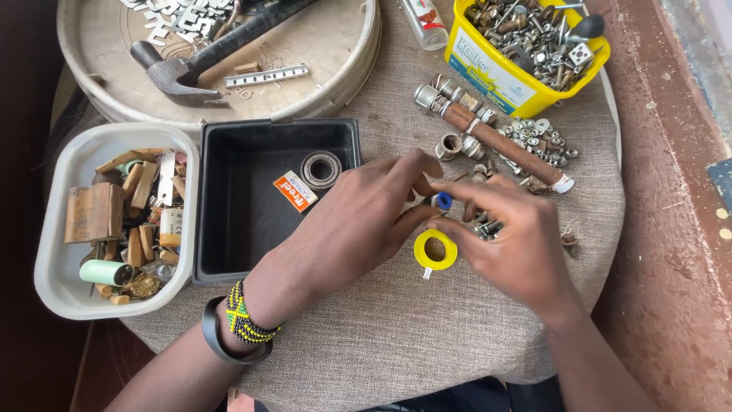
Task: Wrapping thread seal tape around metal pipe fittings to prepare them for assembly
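My left hand (pixel 358 221) and my right hand (pixel 515 244) meet over a cloth-covered table (pixel 396 328), fingertips pinching a small blue-capped fitting (pixel 442 201) between them. A yellow ring of tape (pixel 435 250) lies on the cloth just under the fingers. My right hand partly covers a heap of small metal screws (pixel 486 226). My left wrist wears a black band and a beaded bracelet. How much each hand bears the fitting is hard to tell.
A black tray (pixel 229 244) holds a metal bearing (pixel 320 168) and a small orange packet. A white tub of wooden bits (pixel 57 252) sits left. A round tray with a hammer (pixel 191 65) lies behind. A yellow tub of hardware (pixel 526 46), a rusty pipe (pixel 503 145) and loose nuts lie right.
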